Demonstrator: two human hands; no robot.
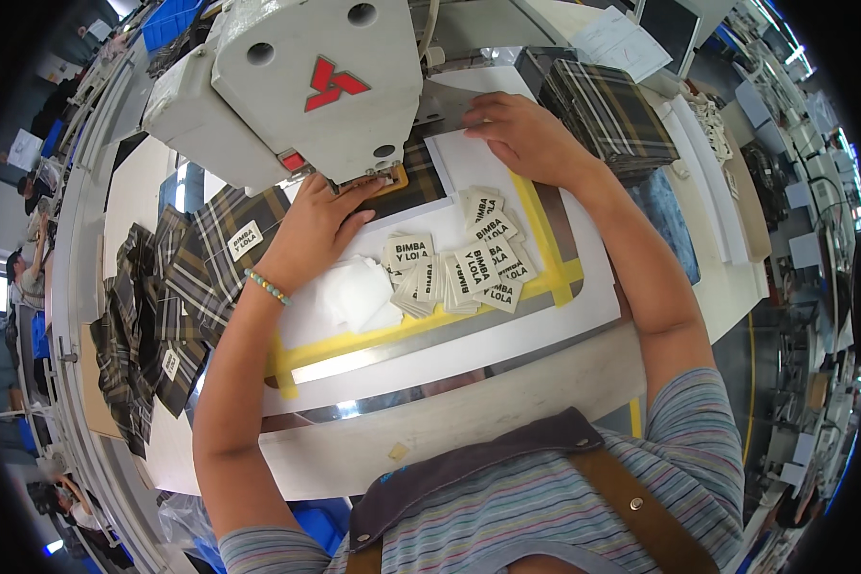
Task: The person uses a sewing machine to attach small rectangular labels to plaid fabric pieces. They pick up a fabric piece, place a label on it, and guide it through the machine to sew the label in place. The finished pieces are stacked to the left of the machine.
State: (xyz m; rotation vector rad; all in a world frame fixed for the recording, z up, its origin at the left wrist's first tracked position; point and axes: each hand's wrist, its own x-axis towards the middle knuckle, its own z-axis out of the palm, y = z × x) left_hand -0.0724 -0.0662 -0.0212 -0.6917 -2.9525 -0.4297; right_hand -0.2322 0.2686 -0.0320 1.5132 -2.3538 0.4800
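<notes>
A white industrial sewing machine head [320, 86] stands over the work. Under it, a dark plaid fabric piece [416, 187] lies within a cut-out white template sheet [450, 153]. My left hand [318, 230] reaches in beneath the head, fingers stretched toward an orange-framed clamp [392, 182]; some fingertips are hidden there. My right hand [521, 139] rests at the template's far right, fingers extended and slightly bent, nothing seen in them. Between my arms lie several printed cream labels [474, 268] in loose overlapping piles, beside a stack of white backing pieces [354, 295].
Labelled plaid pieces [210, 249] heap up at the left. A neat stack of plaid fabric [612, 115] sits at the right, with papers [622, 43] behind it. Yellow tape [354, 342] edges the work plate. A blue crate [170, 21] stands at the far left.
</notes>
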